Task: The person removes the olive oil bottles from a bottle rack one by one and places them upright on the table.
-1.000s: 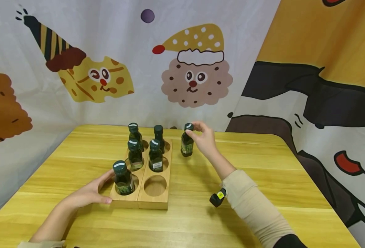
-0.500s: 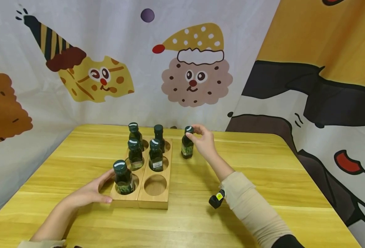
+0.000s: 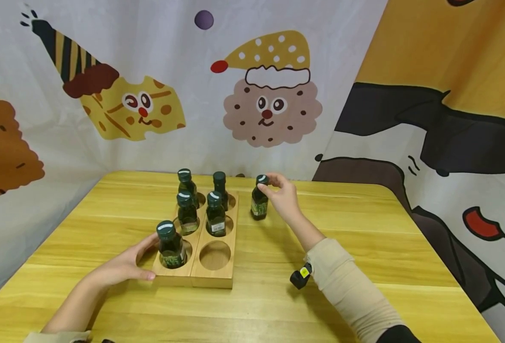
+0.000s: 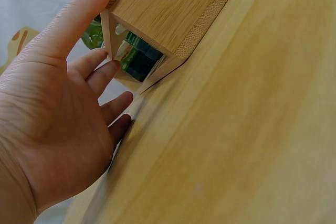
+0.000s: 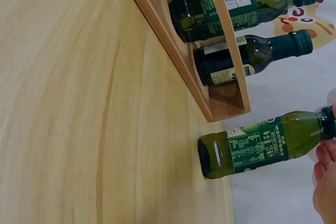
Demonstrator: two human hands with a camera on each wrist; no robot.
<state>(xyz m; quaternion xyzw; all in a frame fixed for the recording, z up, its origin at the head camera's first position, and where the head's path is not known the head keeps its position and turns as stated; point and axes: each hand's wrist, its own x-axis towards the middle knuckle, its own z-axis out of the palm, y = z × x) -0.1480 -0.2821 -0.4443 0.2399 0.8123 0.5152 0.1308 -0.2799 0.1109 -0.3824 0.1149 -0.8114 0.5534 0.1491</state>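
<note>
Between thumb and fingers, my right hand pinches a small dark green glass bottle by its capped neck. That bottle is upright, its base right at the table, a little right of a wooden bottle rack. In the right wrist view the bottle shows a green label with white print. My left hand rests against the rack's front left corner, thumb at the front and fingertips along the side. Several similar bottles stand in the rack's round holes; the front right hole shows its wooden floor.
The yellow wood-grain table extends around the rack. A patterned cloth with cartoon food hangs just behind its far edge. A black wrist camera sits below my right forearm.
My right hand has lowered the bottle slightly to the table; over the last half second it has hardly moved. The left hand and the rack stay put.
</note>
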